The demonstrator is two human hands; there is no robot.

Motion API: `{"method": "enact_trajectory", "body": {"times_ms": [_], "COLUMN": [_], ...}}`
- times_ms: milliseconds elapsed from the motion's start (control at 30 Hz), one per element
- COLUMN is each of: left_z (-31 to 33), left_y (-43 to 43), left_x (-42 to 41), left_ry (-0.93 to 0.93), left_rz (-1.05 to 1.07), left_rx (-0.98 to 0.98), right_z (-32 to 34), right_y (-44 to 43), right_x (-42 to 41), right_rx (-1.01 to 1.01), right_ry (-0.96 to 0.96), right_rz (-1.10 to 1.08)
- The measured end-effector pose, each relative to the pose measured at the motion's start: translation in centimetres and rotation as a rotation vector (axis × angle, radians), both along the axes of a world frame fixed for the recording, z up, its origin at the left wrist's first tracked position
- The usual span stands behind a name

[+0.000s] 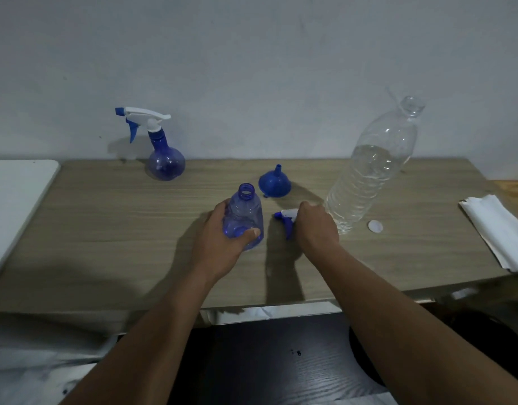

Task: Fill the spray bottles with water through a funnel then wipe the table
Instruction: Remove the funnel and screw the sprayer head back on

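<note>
Scanning left to right: a capped spray bottle [165, 159] stood at the back left of the worktop [105, 229], well apart from the action. Nearer the middle, the left hand [222, 244] had its fingers and thumb wrapped round the open spray bottle [243, 211], which stood upright with its neck bare. Just behind it to the right, the blue funnel [274, 182] sat mouth-down, spout up, not yet in any neck. The right hand [316, 226] had its fingers curled over the detached trigger head [288, 216] lying on the worktop. Just beside that hand stood the tall water bottle [369, 176], uncapped and roughly half full, with its white cap [375, 226] lying near its base. A stack of paper towels [497, 232] lay at the far right.

My worry was that the water bottle was tall, lidless and right next to the right hand, so a careless move could tip it and flood everything. Its thin walls also looked like they could buckle mid-pour and overshoot the small funnel.

Count: two spray bottles, one funnel, one loose trigger head, one water bottle, one cap, one towel stack.
</note>
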State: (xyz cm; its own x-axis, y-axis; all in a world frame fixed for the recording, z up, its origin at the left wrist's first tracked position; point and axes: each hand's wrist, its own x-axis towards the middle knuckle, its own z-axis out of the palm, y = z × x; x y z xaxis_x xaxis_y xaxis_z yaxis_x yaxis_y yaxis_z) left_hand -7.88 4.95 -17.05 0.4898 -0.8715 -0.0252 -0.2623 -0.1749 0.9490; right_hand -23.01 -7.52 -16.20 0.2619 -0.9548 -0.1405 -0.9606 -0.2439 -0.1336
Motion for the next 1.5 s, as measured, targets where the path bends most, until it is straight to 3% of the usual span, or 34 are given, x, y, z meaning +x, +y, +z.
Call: {"method": "enact_trajectory", "body": {"times_ms": [167, 333, 567, 667, 867, 1033, 1467, 1500], "left_z": [-0.3, -0.5, 0.0, -0.2, -0.8, -0.3, -0.8, -0.9], "left_y": [0.4, 0.5, 0.2, -0.5, -1.3, -0.9, -1.3, -1.2], "left_x": [0.5, 0.5, 0.1, -0.2, -0.3, -0.4, -0.1, -0.1], "left_ry": [-0.007, 0.010, 0.042, 0.066, 0.126, -0.024, 0.080, 0.021], "left_rz": [0.002, 0.005, -0.005, -0.013, -0.035, -0.061, -0.083, -0.060], "left_rx": [0.012, 0.012, 0.020, 0.023, 0.059, 0.047, 0.046, 0.033], "right_z": [0.6, 4.1, 12.3, 16.1, 20.6, 19.9, 16.9, 16.6], "right_y": [0.6, 0.9, 0.7, 0.8, 1.3, 2.0, 2.5, 2.5], "right_x": [0.3, 0.1, -0.7, -0.5, 0.9, 3.1, 4.8, 4.8], "right_rx": [0.132, 0.187, 0.052, 0.042, 0.257, 0.219, 0.063, 0.061], "right_ry": [-0.227, -0.441, -0.694, -0.957, -1.456, -1.563, -1.603, -1.592], "right_rz": [-0.142, -0.151, -0.191, -0.201, -0.104, -0.026, 0.041, 0.047]}}
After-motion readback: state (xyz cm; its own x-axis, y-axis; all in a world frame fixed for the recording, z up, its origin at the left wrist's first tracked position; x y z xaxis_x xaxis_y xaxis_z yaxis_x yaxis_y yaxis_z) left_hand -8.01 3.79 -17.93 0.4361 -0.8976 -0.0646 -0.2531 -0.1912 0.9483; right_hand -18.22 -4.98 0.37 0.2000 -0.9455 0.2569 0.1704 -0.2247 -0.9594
